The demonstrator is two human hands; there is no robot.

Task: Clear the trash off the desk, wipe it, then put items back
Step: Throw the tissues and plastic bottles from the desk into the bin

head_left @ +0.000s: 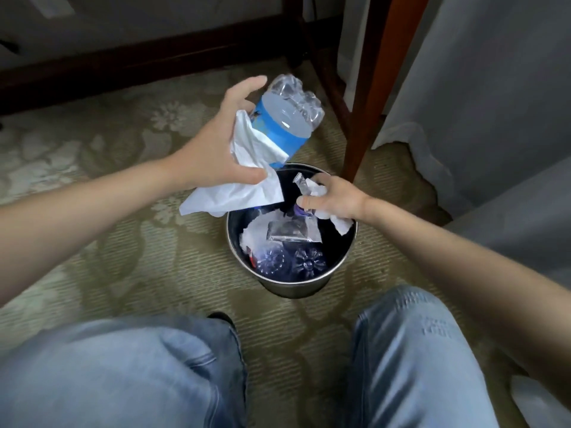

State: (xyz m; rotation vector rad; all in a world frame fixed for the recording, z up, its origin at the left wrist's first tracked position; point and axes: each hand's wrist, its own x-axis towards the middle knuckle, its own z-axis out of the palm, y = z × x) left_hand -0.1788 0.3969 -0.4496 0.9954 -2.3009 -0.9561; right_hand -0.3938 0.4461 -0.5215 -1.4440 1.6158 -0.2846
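— Where do we have the plastic bottle [287, 115]?
— In our left hand [221, 149]. The fingers curl round its blue-labelled body. It tilts with the lumpy base up and away from us, and the lower end is hidden.
— Hidden by what?
— A white tissue [244, 189], pressed between the palm and the bottle. Our thumb pinches it, and it hangs loose below the hand.
— And our right hand [335, 200]?
— It is clenched on crumpled paper [338, 222] and a clear wrapper [301, 182]. The wrapper sticks out past the fingertips, and the paper spills from under the palm.
— Where is the bin [290, 288]?
— Directly beneath the right hand, and below and to the right of the left one. The bottle's lower end and the tissue hang over its far rim.
— What do we see inside it?
— Under the right hand lie white paper, a clear bag and two dark bottle bases [309, 263].
— Anything else near the hands?
— A wooden leg [370, 103] stands just beyond the right hand. The patterned carpet [123, 242] spreads under both, and our knees in jeans [123, 375] sit nearer us.
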